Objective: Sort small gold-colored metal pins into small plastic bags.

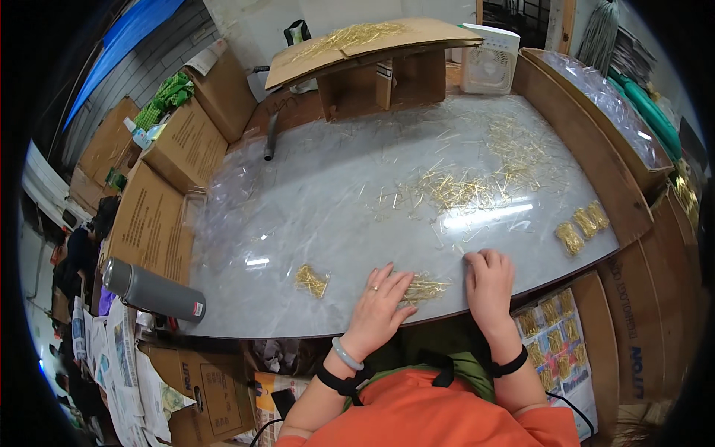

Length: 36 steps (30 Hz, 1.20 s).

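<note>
My left hand lies with fingers stretched out at the near edge of the table, its fingertips and thumb about a small row of thin gold wire hooks. To the right of that row, my right hand rests on the tabletop with its fingers curled in; whatever is in them is too small to make out. A bundle of gold hooks sits to the left of my left hand. Beyond both hands, loose gold hooks lie scattered in a wide heap. Several more bundles stand at the right edge.
A grey bottle leans at the table's left edge beside cardboard boxes. At the back, a cardboard shelf carries more gold hooks, next to a white fan. Clear plastic bags lie on the left; a wooden board borders the right.
</note>
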Tool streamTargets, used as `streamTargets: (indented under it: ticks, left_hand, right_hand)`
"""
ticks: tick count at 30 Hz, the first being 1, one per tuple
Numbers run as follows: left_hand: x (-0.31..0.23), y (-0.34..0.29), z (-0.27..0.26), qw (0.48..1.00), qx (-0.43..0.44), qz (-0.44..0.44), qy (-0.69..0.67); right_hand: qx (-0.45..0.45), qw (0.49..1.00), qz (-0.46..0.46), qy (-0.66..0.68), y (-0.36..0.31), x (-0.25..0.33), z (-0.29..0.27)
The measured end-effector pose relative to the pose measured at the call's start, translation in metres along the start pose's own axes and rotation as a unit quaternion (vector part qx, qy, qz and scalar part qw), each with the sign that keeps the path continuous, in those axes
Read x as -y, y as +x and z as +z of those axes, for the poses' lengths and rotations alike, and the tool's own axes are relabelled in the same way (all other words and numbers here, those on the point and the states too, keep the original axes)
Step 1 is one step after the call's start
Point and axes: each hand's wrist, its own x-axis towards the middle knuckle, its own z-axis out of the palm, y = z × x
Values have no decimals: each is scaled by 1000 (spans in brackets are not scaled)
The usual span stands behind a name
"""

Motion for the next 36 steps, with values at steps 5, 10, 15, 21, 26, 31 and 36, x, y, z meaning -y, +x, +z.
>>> streamTargets:
  ticks: [5, 10, 15, 21, 26, 31, 36]
  left_hand:
    - [1, 1, 2, 1000, -2, -10, -1]
    - [1, 3, 0, 1000, 17, -2, 22]
    - [0, 3, -2, 999, 20, 7, 27]
    - [-2, 2, -4, 999, 11, 21, 22]
    - [-3, 1, -3, 999, 2, 27, 33]
    - [-4, 1, -2, 999, -17, 18, 25]
    - [-1, -1, 1, 1000, -24, 4, 12]
  right_hand:
    - [38, 994, -53, 93, -8, 26, 5]
    - [41, 989, -88, 110, 10, 23, 9]
    - [20, 994, -85, -61, 20, -26, -1]
    - [121, 991, 23, 52, -3, -5, -14]
    - [89, 991, -69, -69, 19, -24, -4]
    - [82, 995, -56, -19, -4, 2, 0]
    - [99, 989, -91, 64, -2, 42, 5]
